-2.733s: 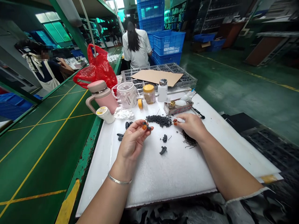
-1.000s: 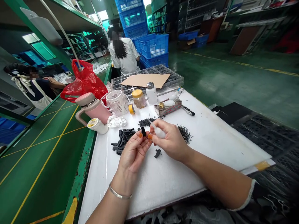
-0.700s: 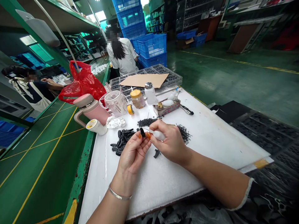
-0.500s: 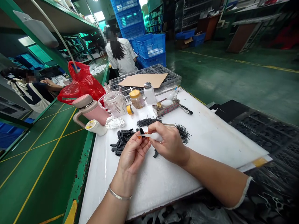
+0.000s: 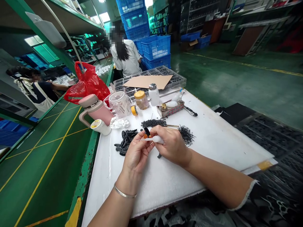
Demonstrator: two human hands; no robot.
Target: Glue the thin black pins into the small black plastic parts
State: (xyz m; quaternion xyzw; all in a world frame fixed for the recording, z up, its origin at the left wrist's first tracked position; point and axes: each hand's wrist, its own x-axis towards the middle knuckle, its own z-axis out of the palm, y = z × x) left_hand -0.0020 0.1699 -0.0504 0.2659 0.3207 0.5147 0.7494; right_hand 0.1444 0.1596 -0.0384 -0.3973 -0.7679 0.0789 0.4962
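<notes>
Between the fingertips of my left hand [image 5: 137,151] is a small black curved part [image 5: 147,131], its lower end hidden by the fingers. My right hand [image 5: 171,143] is closed round a small white dropper bottle [image 5: 158,139]. The bottle's thin pale nozzle points left, across the left fingertips and close to the black part; whether it touches cannot be made out. Left of my hands lies a heap of black curved parts [image 5: 126,141]. Beyond them is a pile of tiny black rings [image 5: 153,123], and to the right a pile of thin black pins [image 5: 186,134]. One loose black part [image 5: 159,155] lies below my right hand.
Along the back stand a pink mug [image 5: 96,108], a white tub [image 5: 101,126], a yellow-lidded jar [image 5: 141,100], a pump bottle [image 5: 154,94], a small tool box [image 5: 170,108] and a cutter knife [image 5: 190,110]. Cardboard [image 5: 149,81] covers a compartment tray. A co-worker [image 5: 125,56] is beyond.
The camera view has shifted slightly, moving the scene to the right. The black part in my left hand shows more upright, with the nozzle still across the fingertips. Both hands keep their holds.
</notes>
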